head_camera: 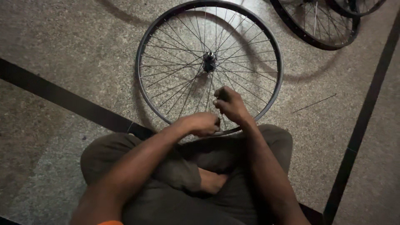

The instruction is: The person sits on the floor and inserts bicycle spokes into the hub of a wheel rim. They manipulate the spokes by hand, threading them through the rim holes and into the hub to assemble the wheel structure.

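1. The floor [75,54] is speckled stone with dark inlaid strips; the person sits cross-legged on it.
2. The wheel [143,50] lies flat on the floor just ahead of the knees, its near rim touching the lap. It is a bare rim, tyreless, with thin spokes running to a hub [209,61]. It looks light and stiff at the rim; the spokes are slender and would bend if gripped hard, so the rim or hub seems the safer place to take hold.
3. Two more wheels [321,39] lie at the top right, well apart.
4. The left hand [201,124] rests at the near rim, fingers curled shut over it; what they pinch is hidden.
5. The right hand [230,105] sits just above, over the spokes, fingertips pressed together around something small and dark that cannot be made out.
6. A loose spoke [314,103] lies on the floor to the right.
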